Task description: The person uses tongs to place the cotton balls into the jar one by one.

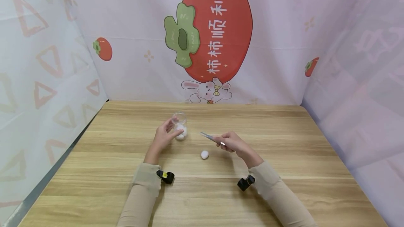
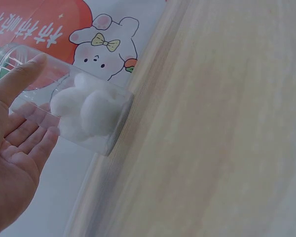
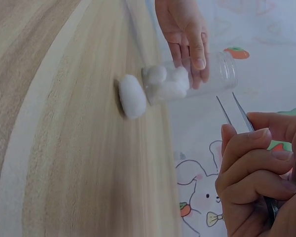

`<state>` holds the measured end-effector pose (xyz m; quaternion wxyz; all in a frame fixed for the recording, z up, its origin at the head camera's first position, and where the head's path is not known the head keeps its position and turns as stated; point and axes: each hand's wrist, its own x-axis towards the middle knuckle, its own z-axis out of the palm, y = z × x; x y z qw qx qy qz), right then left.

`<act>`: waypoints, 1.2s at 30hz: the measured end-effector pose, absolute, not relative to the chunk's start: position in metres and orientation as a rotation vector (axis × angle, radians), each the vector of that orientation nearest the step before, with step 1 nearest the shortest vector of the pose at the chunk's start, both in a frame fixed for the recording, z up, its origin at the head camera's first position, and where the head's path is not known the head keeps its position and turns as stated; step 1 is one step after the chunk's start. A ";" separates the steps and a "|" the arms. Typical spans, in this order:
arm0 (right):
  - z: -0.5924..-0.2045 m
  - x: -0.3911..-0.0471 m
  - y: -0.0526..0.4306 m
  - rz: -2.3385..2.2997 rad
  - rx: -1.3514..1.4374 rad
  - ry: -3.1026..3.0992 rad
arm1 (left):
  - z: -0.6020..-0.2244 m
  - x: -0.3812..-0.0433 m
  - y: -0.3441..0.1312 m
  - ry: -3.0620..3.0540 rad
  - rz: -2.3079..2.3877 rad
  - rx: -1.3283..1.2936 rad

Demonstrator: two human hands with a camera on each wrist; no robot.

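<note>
My left hand [image 1: 162, 137] holds a clear, open-topped jar [image 1: 179, 119], thumb on one side and fingers on the other. It stands upright on the wooden table, and several white cotton balls [image 2: 96, 113] are piled in its lower half. Between the thumb and fingers of my right hand [image 1: 234, 143] is a pair of metal tweezers [image 1: 207, 136], pointing left toward the jar. Their tips [image 3: 218, 98] are spread apart with nothing between them. One loose cotton ball [image 1: 204, 154] lies on the table, in front of the jar and below the tweezers in the head view.
The wood-grain table [image 1: 202, 202] reaches back to a cloth backdrop [image 1: 135, 69] printed with persimmons and a rabbit. Pale patterned cloths [image 1: 41, 115] hang at both sides. A small black camera [image 1: 166, 177] sits on each wrist.
</note>
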<state>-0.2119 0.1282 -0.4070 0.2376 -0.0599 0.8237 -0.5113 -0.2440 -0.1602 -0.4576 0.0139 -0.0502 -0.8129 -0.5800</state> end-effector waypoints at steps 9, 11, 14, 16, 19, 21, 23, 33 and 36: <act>-0.413 -0.211 0.136 -1.383 -0.155 2.262 | -0.456 -0.243 -0.160 -2.533 -1.818 -0.150; -0.414 -0.211 0.137 -1.380 -0.155 2.259 | -0.456 -0.243 -0.160 -2.537 -1.815 -0.146; -0.416 -0.210 0.138 -1.379 -0.148 2.248 | -0.456 -0.243 -0.160 -2.540 -1.815 -0.143; -0.417 -0.210 0.139 -1.380 -0.155 2.244 | -0.456 -0.243 -0.160 -2.538 -1.816 -0.148; -0.418 -0.209 0.140 -1.381 -0.154 2.243 | -0.452 -0.241 -0.159 -2.544 -1.825 -0.141; -0.418 -0.208 0.141 -1.376 -0.152 2.251 | -0.442 -0.234 -0.157 -2.556 -1.821 -0.138; -0.419 -0.208 0.142 -1.366 -0.148 2.260 | -0.432 -0.228 -0.154 -2.566 -1.822 -0.132; -0.422 -0.206 0.145 -1.330 -0.116 2.263 | -0.427 -0.226 -0.153 -2.569 -1.836 -0.121; -0.422 -0.205 0.146 -1.316 -0.104 2.265 | -0.440 -0.234 -0.156 -2.560 -1.852 -0.110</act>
